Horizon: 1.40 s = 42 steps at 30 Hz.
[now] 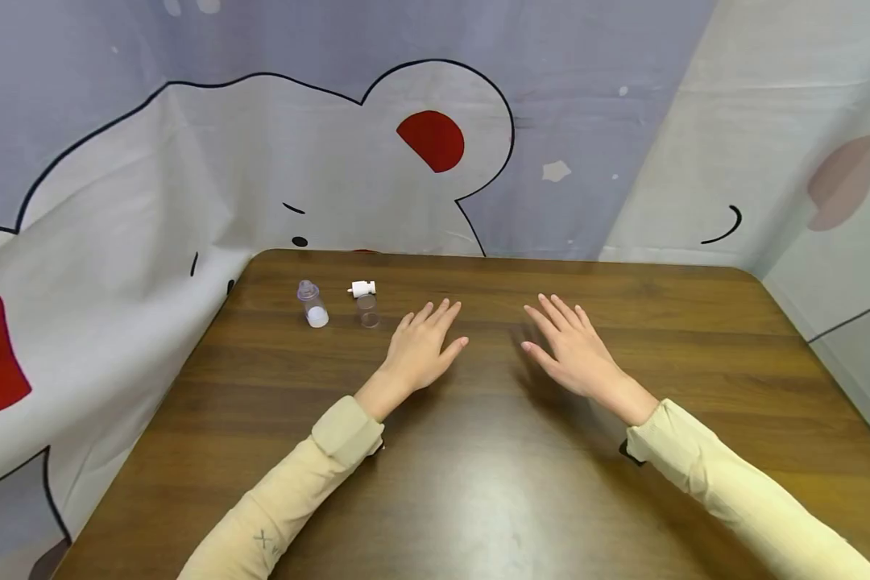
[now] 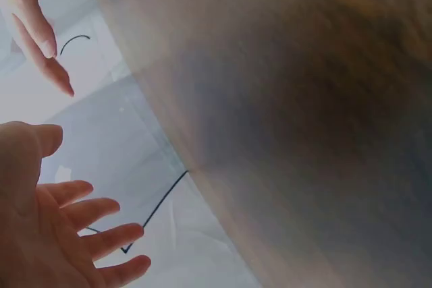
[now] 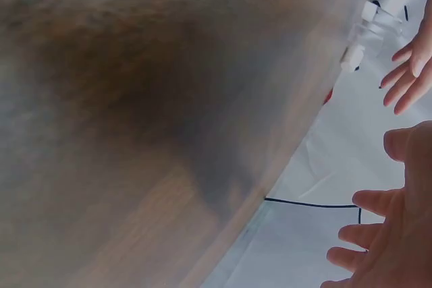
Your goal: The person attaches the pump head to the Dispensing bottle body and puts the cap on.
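Both hands hover over a brown wooden table [image 1: 449,467], palms down, fingers spread, holding nothing. My left hand [image 1: 418,350] is nearest to three small things at the table's back left. One is a clear bottle [image 1: 313,304] with a purple-tinted top and a white base, standing farthest left. A clear cylindrical cup [image 1: 368,312] stands to its right. Just behind the cup is a small white piece [image 1: 363,288] with a thin nozzle-like tip pointing left. Farther right, my right hand [image 1: 573,354] has nothing beside it. In the right wrist view the small things show blurred past the left hand.
A printed cloth [image 1: 297,153] with cartoon shapes hangs behind the table and along its left and right sides. The table's back edge lies a little beyond the small things. Both forearms wear pale yellow sleeves [image 1: 290,475].
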{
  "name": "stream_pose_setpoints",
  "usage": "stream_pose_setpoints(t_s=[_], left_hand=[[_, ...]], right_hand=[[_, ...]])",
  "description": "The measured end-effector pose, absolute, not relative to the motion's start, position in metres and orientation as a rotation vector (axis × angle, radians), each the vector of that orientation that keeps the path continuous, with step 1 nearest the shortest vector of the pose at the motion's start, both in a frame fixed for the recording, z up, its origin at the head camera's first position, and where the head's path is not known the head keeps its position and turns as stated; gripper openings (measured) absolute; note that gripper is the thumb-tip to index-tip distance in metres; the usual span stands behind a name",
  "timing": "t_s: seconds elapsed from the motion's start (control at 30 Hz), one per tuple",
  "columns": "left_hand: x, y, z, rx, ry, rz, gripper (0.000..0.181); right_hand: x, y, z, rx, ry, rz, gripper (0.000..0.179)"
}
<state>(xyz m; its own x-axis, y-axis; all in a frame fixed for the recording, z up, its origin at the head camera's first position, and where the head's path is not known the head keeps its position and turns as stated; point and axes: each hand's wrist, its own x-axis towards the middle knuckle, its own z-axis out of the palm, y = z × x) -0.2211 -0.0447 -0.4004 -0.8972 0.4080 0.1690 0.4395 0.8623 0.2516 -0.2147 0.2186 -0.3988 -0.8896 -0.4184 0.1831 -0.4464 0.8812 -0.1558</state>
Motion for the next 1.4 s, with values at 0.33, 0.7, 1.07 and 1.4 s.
stream_pose_setpoints(t_s=[0.33,0.7,1.07,1.4], left_hand=[[-0.223,-0.05,-0.394,-0.602,-2.864,-0.564,0.047],[-0.226,-0.053,-0.387,-0.505,-2.799,-0.684,0.04],[-0.239,-0.067,-0.38,-0.387,-2.584,-0.655,0.025],[-0.247,-0.086,-0.382,-0.28,-2.433,-0.713,0.023]], right_hand=[[-0.225,0.205,-0.395,0.675,-2.796,0.418,0.051],[-0.237,0.183,-0.392,0.675,-2.767,0.535,0.045],[-0.245,0.161,-0.383,0.647,-2.81,0.64,0.044],[-0.261,0.145,-0.38,0.606,-2.843,0.695,0.038]])
